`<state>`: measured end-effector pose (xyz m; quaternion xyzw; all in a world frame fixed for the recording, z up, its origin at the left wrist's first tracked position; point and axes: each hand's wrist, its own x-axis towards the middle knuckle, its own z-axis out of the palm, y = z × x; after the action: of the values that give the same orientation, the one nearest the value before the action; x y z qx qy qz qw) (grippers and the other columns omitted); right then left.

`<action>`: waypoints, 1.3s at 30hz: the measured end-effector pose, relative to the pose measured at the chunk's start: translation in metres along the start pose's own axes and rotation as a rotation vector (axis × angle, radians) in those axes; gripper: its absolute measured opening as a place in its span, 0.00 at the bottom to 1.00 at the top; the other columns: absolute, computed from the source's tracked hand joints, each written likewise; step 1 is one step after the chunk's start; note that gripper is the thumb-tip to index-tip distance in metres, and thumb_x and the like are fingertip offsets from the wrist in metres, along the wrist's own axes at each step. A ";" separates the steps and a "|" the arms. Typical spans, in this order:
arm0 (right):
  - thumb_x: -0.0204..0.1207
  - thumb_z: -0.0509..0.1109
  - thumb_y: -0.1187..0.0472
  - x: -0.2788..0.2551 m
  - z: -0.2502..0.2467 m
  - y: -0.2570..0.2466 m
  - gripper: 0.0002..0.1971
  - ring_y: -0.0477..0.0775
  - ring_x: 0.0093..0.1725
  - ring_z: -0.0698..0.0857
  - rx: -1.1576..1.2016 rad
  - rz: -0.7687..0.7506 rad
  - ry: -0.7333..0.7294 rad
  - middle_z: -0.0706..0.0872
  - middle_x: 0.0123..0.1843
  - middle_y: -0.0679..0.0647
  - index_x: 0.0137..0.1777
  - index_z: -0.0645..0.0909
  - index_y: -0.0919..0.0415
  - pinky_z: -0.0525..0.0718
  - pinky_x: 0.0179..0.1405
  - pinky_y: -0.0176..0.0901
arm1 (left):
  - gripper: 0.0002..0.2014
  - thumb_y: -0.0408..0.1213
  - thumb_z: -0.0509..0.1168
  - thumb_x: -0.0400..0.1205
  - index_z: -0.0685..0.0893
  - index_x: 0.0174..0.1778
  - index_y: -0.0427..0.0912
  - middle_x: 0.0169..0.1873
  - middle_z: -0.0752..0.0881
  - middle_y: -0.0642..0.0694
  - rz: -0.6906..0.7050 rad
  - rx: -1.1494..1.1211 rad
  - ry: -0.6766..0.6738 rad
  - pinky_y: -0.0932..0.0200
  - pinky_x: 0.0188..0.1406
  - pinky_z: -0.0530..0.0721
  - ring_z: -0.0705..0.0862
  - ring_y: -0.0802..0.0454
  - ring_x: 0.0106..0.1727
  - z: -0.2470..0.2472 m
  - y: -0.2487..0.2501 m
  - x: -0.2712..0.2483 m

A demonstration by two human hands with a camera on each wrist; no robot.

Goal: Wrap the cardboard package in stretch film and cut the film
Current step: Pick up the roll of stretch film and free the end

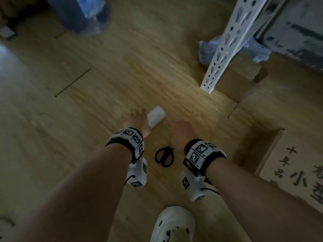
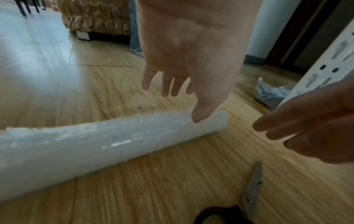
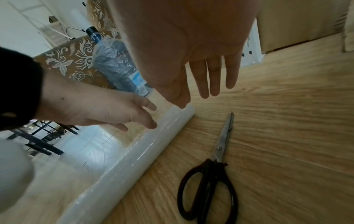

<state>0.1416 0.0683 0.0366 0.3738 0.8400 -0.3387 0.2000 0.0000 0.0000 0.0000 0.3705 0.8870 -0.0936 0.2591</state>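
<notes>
A roll of clear stretch film (image 1: 156, 117) lies on the wooden floor. My left hand (image 1: 135, 117) hangs over it with straight, spread fingers. Its thumb tip (image 2: 197, 119) is at the roll (image 2: 95, 148) near one end; I cannot tell if it touches. My right hand (image 1: 176, 130) is open just right of the roll, fingers straight (image 3: 214, 81), holding nothing. Black-handled scissors (image 1: 164, 157) lie closed on the floor beside the roll (image 3: 145, 151), below my right hand. A cardboard box with printed characters (image 1: 297, 172) stands at the right.
A white perforated shelf post (image 1: 227, 42) stands at the upper right with a crumpled plastic bag (image 1: 208, 51) and more cardboard (image 1: 241, 81) behind it. A large water bottle (image 3: 118, 66) and patterned furniture (image 3: 72, 60) stand farther off. My white shoe (image 1: 174, 224) is near the bottom.
</notes>
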 end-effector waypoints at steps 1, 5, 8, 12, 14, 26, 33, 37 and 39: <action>0.79 0.64 0.66 0.002 0.001 0.001 0.30 0.60 0.69 0.74 -0.011 0.012 -0.030 0.74 0.72 0.60 0.81 0.66 0.52 0.79 0.66 0.51 | 0.32 0.40 0.65 0.81 0.60 0.78 0.41 0.72 0.71 0.38 -0.030 -0.025 -0.042 0.41 0.67 0.77 0.73 0.37 0.70 0.002 -0.002 0.003; 0.78 0.67 0.64 0.005 0.006 0.008 0.30 0.57 0.68 0.75 0.007 0.022 -0.033 0.74 0.73 0.57 0.80 0.66 0.50 0.77 0.60 0.43 | 0.29 0.36 0.65 0.82 0.61 0.77 0.37 0.66 0.78 0.36 -0.082 -0.102 -0.145 0.47 0.58 0.82 0.80 0.37 0.64 0.019 -0.009 0.012; 0.79 0.65 0.62 0.003 0.004 0.012 0.23 0.56 0.66 0.77 0.031 0.018 0.006 0.76 0.72 0.56 0.75 0.74 0.55 0.78 0.59 0.42 | 0.26 0.34 0.66 0.81 0.66 0.73 0.36 0.65 0.78 0.36 -0.091 -0.106 -0.096 0.48 0.56 0.81 0.81 0.38 0.63 0.029 -0.009 0.010; 0.81 0.61 0.61 -0.004 -0.006 0.018 0.22 0.56 0.68 0.77 0.018 0.023 0.017 0.76 0.72 0.58 0.76 0.72 0.55 0.77 0.65 0.44 | 0.29 0.35 0.69 0.79 0.65 0.74 0.37 0.65 0.78 0.36 -0.068 -0.114 -0.105 0.47 0.58 0.82 0.80 0.37 0.63 0.026 -0.003 0.000; 0.81 0.62 0.62 -0.012 -0.017 0.020 0.23 0.56 0.69 0.76 0.046 0.027 0.037 0.75 0.74 0.58 0.76 0.72 0.55 0.75 0.64 0.40 | 0.28 0.36 0.70 0.78 0.66 0.72 0.38 0.64 0.78 0.36 -0.040 -0.156 -0.083 0.49 0.55 0.82 0.81 0.38 0.62 0.015 0.003 -0.009; 0.81 0.62 0.60 -0.146 -0.111 0.030 0.23 0.58 0.73 0.76 -0.048 0.064 0.344 0.76 0.75 0.57 0.76 0.71 0.53 0.76 0.66 0.46 | 0.33 0.41 0.76 0.71 0.72 0.69 0.36 0.57 0.81 0.43 0.412 -0.620 0.030 0.48 0.56 0.83 0.83 0.42 0.59 -0.125 0.111 -0.105; 0.80 0.64 0.60 -0.267 -0.149 0.061 0.21 0.56 0.61 0.84 -0.053 0.186 0.526 0.84 0.64 0.54 0.73 0.72 0.54 0.81 0.56 0.44 | 0.18 0.36 0.74 0.73 0.83 0.56 0.36 0.51 0.86 0.39 0.784 -0.558 0.020 0.46 0.52 0.87 0.86 0.43 0.52 -0.173 0.201 -0.218; 0.76 0.72 0.51 -0.318 -0.151 0.081 0.30 0.54 0.60 0.84 0.066 0.239 0.532 0.84 0.63 0.53 0.77 0.67 0.54 0.82 0.58 0.46 | 0.16 0.40 0.73 0.75 0.82 0.56 0.38 0.52 0.87 0.42 0.801 -0.640 -0.010 0.48 0.51 0.87 0.85 0.46 0.52 -0.175 0.237 -0.260; 0.72 0.75 0.48 -0.333 -0.148 0.090 0.39 0.57 0.62 0.83 0.084 0.270 0.534 0.83 0.65 0.55 0.79 0.62 0.55 0.83 0.61 0.50 | 0.21 0.41 0.73 0.76 0.80 0.62 0.37 0.55 0.85 0.44 0.760 -0.786 -0.056 0.49 0.53 0.86 0.84 0.46 0.56 -0.167 0.251 -0.277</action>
<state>0.4114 0.0549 0.2979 0.5660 0.7907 -0.2333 -0.0006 0.2756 0.0685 0.2948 0.5374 0.6519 0.3352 0.4169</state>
